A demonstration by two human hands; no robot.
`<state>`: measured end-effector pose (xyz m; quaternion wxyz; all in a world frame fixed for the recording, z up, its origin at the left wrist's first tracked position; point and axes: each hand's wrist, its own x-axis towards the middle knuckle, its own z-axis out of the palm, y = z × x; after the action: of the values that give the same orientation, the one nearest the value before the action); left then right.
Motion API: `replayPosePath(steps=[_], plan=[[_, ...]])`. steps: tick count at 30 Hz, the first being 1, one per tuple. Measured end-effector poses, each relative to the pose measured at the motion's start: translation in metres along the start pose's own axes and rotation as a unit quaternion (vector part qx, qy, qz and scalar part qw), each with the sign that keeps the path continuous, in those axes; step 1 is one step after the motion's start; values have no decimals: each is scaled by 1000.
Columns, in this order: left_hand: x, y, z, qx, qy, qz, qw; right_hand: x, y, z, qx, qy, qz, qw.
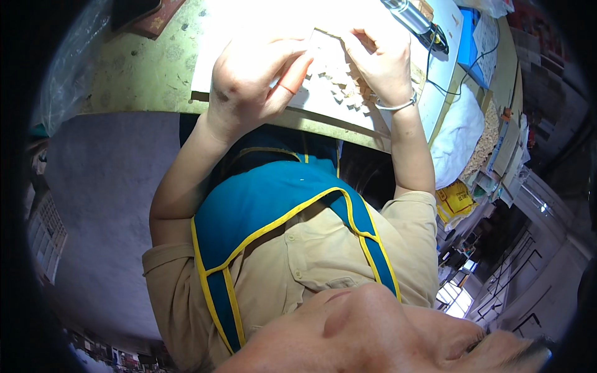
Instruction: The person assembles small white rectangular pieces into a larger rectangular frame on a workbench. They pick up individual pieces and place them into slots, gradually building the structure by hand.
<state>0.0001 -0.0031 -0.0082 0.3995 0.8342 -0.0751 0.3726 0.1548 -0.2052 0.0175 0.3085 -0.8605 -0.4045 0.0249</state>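
Both hands work over a brightly lit white board (204,74) on the bench. My left hand (245,78) is closed, thumb and fingers drawn together, with an orange cover (293,77) on one digit. Glare hides what its fingertips hold, if anything. To the right, my right hand (384,65) bends its thumb and index finger into a pinch. Whatever sits in that pinch is too small and washed out to name. Between and below the hands lie several small tan, block-like pieces (349,90), loosely heaped on the board. A band circles my right wrist.
A silver cylindrical tool (410,15) with a black cable lies at the far right of the bench. Beyond it stands a blue box (471,46). A white bag (457,140) and a yellow package (456,202) are at the right. Clear plastic (71,71) hangs at the left.
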Motion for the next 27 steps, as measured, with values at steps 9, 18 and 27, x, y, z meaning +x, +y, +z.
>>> replayPosePath(steps=[9,18,27], plan=[[3,1,-2,0,5,7,1000,4,-14,-10,-78,-52,-57,994],[4,0,2,-6,33,14,999,5,-14,-10,-97,-54,-65,992],[5,0,0,2,23,12,1000,0,-9,-4,38,-42,29,998]])
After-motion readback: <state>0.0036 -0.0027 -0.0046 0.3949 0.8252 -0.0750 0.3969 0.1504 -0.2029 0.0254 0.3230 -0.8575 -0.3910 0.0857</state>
